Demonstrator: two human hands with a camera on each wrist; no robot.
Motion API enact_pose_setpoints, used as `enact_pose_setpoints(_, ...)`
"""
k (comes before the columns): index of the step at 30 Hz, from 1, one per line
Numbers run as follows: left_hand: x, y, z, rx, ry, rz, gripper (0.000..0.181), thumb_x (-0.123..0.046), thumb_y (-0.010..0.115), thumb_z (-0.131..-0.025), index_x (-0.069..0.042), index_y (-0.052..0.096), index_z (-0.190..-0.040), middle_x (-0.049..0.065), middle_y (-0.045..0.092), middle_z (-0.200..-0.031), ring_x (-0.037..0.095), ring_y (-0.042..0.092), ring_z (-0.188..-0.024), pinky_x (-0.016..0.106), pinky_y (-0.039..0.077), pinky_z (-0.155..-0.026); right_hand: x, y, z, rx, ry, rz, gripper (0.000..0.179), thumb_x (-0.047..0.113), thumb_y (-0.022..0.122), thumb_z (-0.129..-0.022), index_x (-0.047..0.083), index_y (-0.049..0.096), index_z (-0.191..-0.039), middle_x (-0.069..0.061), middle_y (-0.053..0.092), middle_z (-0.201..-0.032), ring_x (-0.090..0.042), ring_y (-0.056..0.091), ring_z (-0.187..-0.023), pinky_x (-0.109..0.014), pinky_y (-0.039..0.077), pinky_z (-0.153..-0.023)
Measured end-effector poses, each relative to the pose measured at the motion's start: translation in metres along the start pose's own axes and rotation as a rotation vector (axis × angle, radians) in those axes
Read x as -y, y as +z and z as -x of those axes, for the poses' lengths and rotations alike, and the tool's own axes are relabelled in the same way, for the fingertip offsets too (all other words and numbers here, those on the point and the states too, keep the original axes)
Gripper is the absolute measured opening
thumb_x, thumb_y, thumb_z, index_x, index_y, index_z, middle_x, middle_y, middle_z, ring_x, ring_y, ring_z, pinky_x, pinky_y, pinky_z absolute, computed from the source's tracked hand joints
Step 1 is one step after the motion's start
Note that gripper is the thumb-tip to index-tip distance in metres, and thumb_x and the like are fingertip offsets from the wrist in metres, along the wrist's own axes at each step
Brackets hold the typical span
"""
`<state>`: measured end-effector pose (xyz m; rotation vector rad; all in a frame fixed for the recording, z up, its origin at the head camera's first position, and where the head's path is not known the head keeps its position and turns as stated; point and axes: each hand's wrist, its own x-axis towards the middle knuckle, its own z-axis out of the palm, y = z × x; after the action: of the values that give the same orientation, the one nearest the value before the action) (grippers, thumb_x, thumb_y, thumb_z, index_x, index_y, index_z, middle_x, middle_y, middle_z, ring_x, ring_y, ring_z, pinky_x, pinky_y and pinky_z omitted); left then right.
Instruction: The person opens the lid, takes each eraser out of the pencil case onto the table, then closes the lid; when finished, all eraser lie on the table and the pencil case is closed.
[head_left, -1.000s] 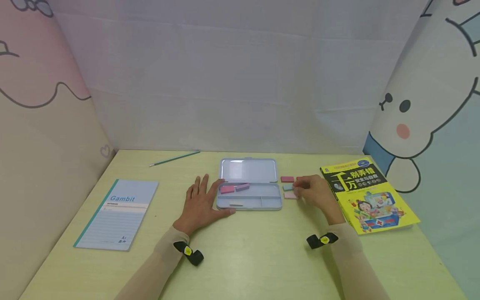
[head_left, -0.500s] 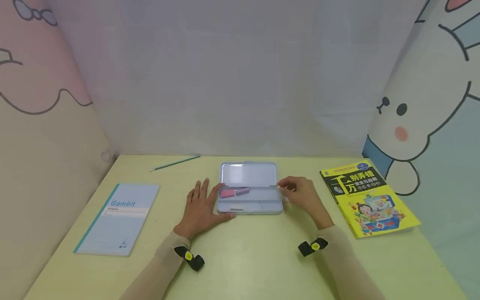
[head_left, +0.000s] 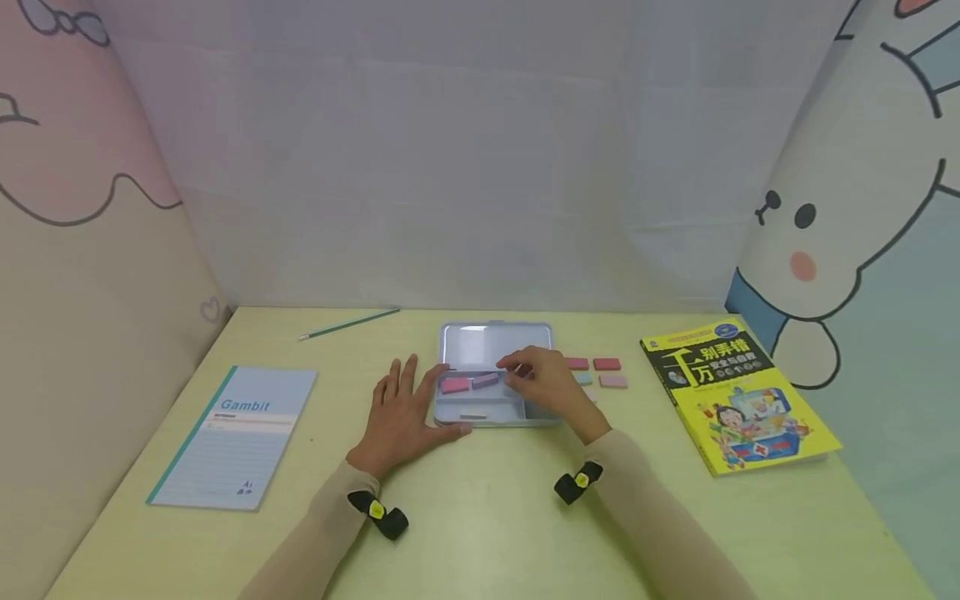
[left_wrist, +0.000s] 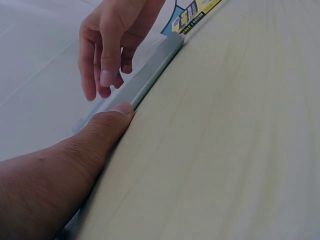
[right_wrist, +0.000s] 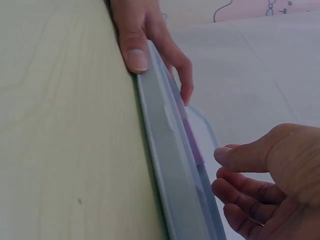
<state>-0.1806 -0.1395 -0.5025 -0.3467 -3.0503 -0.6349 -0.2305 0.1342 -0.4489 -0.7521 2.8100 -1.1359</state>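
Note:
A pale blue pencil case [head_left: 480, 408] lies with its lid back in the head view. Inside are a pink eraser [head_left: 454, 385], a purple eraser [head_left: 485, 380] and a small whitish piece [head_left: 472, 417]. My left hand [head_left: 401, 412] is spread at the case's left end, thumb touching the front edge [left_wrist: 119, 109] and index finger near the hinge. Over the back compartment, right of the purple eraser, hovers my right hand [head_left: 547, 383]. Its thumb and fingers [right_wrist: 227, 156] bend toward each other; whether anything is between them I cannot tell.
Right of the case lie several small erasers, among them a red one [head_left: 607, 364], a blue one [head_left: 582, 378] and a pink one [head_left: 612, 381]. Beyond them is a yellow book [head_left: 757, 425]. A notebook [head_left: 240, 450] and a pencil [head_left: 348, 323] lie on the left.
My right hand has moved left from the loose erasers, past the case's right end, to above its back compartment. The left hand stays at the case's left end.

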Motion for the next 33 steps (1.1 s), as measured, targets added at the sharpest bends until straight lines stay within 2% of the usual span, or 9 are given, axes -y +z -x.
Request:
enact_pose_setpoints(3,0.0,0.0,0.0,0.0,0.0,0.001,0.103,-0.082,0.07,-0.083,-0.035,0.033,-0.166,0.024,0.017,-0.179,0.054,0.011,-0.166,0.072,0.019,-0.131,0.003,0.012,-0.007,0.005,-0.008,0.02,0.022,0.006,0.076,-0.095,0.004,0.081,-0.116,-0.015,0.078,-0.11,-0.026,0.073,-0.094,-0.037,0.061,-0.084)
enact_pose_setpoints(8,0.0,0.0,0.001,0.006,-0.004,0.003,0.103,-0.082,0.069,-0.083,-0.035,0.033,-0.167,0.024,0.016,-0.179,0.055,0.01,-0.166,0.073,0.018,-0.131,0.009,0.02,-0.014,0.018,0.017,0.101,0.019,0.009,0.079,-0.094,0.008,0.082,-0.113,-0.012,0.073,-0.106,-0.021,0.066,-0.091,-0.032,0.054,-0.08)
enact_pose_setpoints(14,0.001,0.002,0.0,0.008,-0.006,-0.002,0.103,-0.083,0.069,-0.083,-0.036,0.032,-0.167,0.023,0.015,-0.18,0.054,0.009,-0.167,0.072,0.018,-0.131,0.01,0.029,-0.017,-0.018,0.05,0.148,0.013,0.009,0.081,-0.093,0.009,0.084,-0.106,-0.01,0.071,-0.103,-0.02,0.063,-0.09,-0.035,0.053,-0.083)
enact_pose_setpoints(20,0.002,0.002,0.001,-0.002,-0.002,0.001,0.102,-0.081,0.07,-0.083,-0.035,0.034,-0.166,0.025,0.017,-0.179,0.056,0.012,-0.166,0.073,0.019,-0.13,0.012,0.035,-0.015,-0.048,0.083,0.133,0.008,0.007,0.081,-0.094,0.009,0.082,-0.102,-0.01,0.069,-0.103,-0.022,0.061,-0.09,-0.038,0.054,-0.085)
enact_pose_setpoints(26,0.001,0.004,0.001,-0.015,0.007,0.013,0.1,-0.08,0.071,-0.083,-0.034,0.036,-0.165,0.026,0.019,-0.178,0.056,0.013,-0.165,0.073,0.019,-0.13,0.013,0.034,-0.01,-0.088,0.066,0.137,0.008,0.005,0.08,-0.093,0.008,0.08,-0.1,-0.01,0.07,-0.101,-0.022,0.061,-0.09,-0.04,0.054,-0.086)
enact_pose_setpoints(33,0.0,0.004,0.001,-0.012,0.003,0.018,0.102,-0.081,0.071,-0.083,-0.035,0.034,-0.166,0.025,0.018,-0.179,0.055,0.011,-0.166,0.072,0.018,-0.131,0.008,0.016,0.004,-0.127,0.029,0.057,0.012,0.0,0.074,-0.095,0.005,0.078,-0.104,-0.012,0.077,-0.104,-0.027,0.071,-0.097,-0.045,0.059,-0.091)
